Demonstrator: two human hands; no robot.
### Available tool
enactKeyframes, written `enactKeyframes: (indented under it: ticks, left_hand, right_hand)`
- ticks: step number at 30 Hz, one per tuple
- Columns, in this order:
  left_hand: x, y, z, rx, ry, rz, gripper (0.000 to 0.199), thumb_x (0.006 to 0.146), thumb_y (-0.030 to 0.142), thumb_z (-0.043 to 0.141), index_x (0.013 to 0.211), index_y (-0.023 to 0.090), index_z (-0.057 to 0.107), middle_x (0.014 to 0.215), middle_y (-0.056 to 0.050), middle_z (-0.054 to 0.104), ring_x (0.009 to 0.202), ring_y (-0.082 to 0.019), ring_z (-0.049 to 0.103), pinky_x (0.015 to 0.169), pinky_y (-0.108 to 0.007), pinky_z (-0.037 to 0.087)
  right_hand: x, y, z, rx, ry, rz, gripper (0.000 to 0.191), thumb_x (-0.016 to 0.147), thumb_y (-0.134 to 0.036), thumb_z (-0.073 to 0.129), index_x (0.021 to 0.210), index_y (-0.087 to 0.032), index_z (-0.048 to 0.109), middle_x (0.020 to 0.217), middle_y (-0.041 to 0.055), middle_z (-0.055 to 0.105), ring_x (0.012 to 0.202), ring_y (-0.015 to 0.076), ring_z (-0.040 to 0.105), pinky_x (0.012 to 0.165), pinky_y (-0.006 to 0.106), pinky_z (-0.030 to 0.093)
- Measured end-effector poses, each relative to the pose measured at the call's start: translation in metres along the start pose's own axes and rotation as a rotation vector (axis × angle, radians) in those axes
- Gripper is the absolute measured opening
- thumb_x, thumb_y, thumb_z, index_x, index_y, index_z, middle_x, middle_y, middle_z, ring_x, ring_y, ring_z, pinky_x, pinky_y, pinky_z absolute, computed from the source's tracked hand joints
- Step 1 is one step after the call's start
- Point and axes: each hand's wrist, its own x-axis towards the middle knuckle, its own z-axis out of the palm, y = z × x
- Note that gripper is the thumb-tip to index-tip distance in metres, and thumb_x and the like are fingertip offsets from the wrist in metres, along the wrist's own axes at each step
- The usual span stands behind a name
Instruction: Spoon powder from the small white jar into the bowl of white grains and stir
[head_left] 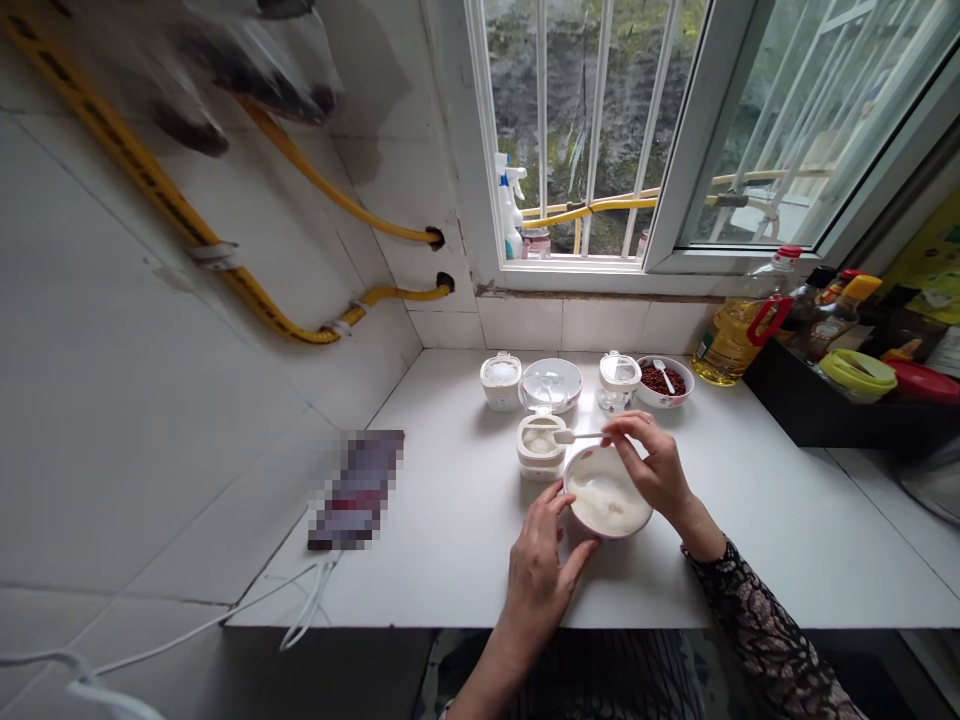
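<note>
My left hand (541,560) grips the near left rim of a white bowl (592,525), thumb and fingers around its side. Pale powder or fine grains (611,508) cover part of the bowl's inside. My right hand (652,465) pinches the handle of a small white spoon (576,437) above the bowl's far side. The spoon's head is over the mouth of an open white lidded jar (541,462), which holds a pale substance. Whether the spoon carries anything is too small to tell.
Behind stand two more small jars (501,382) (619,380), a clear-looking bowl (553,383) and a bowl of dark red bits with a spoon (664,382). An oil bottle (731,335) and a black condiment box (787,405) are at right. A blurred-out flat object (360,490) lies left, near a white cable (307,605).
</note>
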Motion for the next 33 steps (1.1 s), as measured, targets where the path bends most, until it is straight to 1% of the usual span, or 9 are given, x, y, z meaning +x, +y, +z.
enactKeyframes:
  ticks: [3,5,8,11,16,19,23,29,33]
  left_hand:
    - [0.0,0.001,0.0,-0.003,-0.003,-0.001,0.044,0.09,0.017,0.065,0.13,0.025,0.048,0.138,-0.014,0.057,0.119,-0.027,0.062,0.073,-0.032,0.063]
    - [0.0,0.001,0.0,-0.003,-0.004,-0.005,0.044,0.09,0.017,0.065,0.13,0.025,0.049,0.138,-0.014,0.056,0.12,-0.028,0.062,0.073,-0.032,0.063]
    - [-0.001,0.0,0.001,-0.004,-0.004,-0.008,0.043,0.09,0.017,0.064,0.129,0.025,0.049,0.138,-0.014,0.056,0.12,-0.028,0.062,0.073,-0.032,0.063]
    - [-0.001,0.0,0.001,0.0,-0.001,-0.007,0.043,0.09,0.017,0.064,0.129,0.024,0.049,0.138,-0.014,0.056,0.12,-0.028,0.062,0.073,-0.032,0.063]
    - [0.0,0.0,0.001,0.008,0.002,-0.001,0.043,0.09,0.017,0.064,0.129,0.025,0.05,0.137,-0.014,0.057,0.119,-0.027,0.063,0.072,-0.032,0.062]
    - [0.0,0.0,0.001,0.013,0.007,0.001,0.043,0.089,0.017,0.064,0.129,0.025,0.05,0.137,-0.014,0.057,0.118,-0.027,0.063,0.071,-0.031,0.062]
    - [-0.001,0.0,0.001,0.02,0.009,-0.007,0.043,0.089,0.016,0.065,0.129,0.025,0.05,0.137,-0.014,0.057,0.119,-0.028,0.063,0.071,-0.032,0.062]
    - [-0.001,0.0,0.0,0.019,-0.01,-0.014,0.044,0.09,0.016,0.064,0.129,0.025,0.049,0.138,-0.014,0.057,0.119,-0.028,0.063,0.072,-0.033,0.062]
    - [-0.001,-0.001,0.0,0.02,-0.008,-0.002,0.044,0.09,0.016,0.064,0.13,0.025,0.049,0.137,-0.014,0.057,0.118,-0.028,0.063,0.071,-0.032,0.062]
  right_hand:
    - [-0.002,0.008,-0.011,-0.035,-0.031,0.084,0.017,0.088,-0.012,0.05,0.084,-0.023,0.063,0.07,0.0013,0.067,0.077,0.0223,0.062,0.078,0.037,0.047]
    - [-0.003,0.014,-0.014,-0.115,-0.105,0.09,0.018,0.083,-0.011,0.049,0.076,-0.023,0.061,0.07,0.002,0.066,0.074,0.0218,0.061,0.082,0.038,0.045]
    - [-0.005,0.017,-0.01,-0.213,-0.245,0.08,0.018,0.079,-0.01,0.049,0.069,-0.022,0.059,0.066,0.0019,0.063,0.068,0.02,0.057,0.088,0.041,0.042]
    - [-0.007,0.014,-0.002,-0.187,-0.31,0.094,0.02,0.078,-0.009,0.047,0.068,-0.022,0.059,0.065,0.0016,0.062,0.067,0.0194,0.056,0.088,0.039,0.042]
    - [-0.007,0.015,-0.001,-0.095,-0.222,0.215,0.019,0.077,-0.013,0.047,0.068,-0.023,0.06,0.068,0.0016,0.067,0.073,0.0205,0.06,0.086,0.038,0.042]
    - [-0.004,0.016,-0.007,-0.044,-0.154,0.319,0.018,0.074,-0.016,0.047,0.065,-0.023,0.06,0.059,-0.0003,0.062,0.068,0.0199,0.058,0.082,0.036,0.042]
    - [-0.002,0.016,-0.01,0.063,-0.139,0.439,0.018,0.073,-0.018,0.046,0.065,-0.023,0.061,0.054,-0.0021,0.059,0.058,0.0176,0.054,0.07,0.031,0.043]
    - [-0.004,0.018,-0.004,-0.013,-0.137,0.313,0.017,0.072,-0.018,0.047,0.061,-0.024,0.06,0.054,-0.0015,0.059,0.064,0.0196,0.057,0.081,0.035,0.043]
    - [-0.005,0.019,-0.003,-0.037,-0.143,0.297,0.018,0.072,-0.016,0.046,0.063,-0.024,0.06,0.054,-0.0017,0.059,0.063,0.0197,0.057,0.082,0.035,0.043]
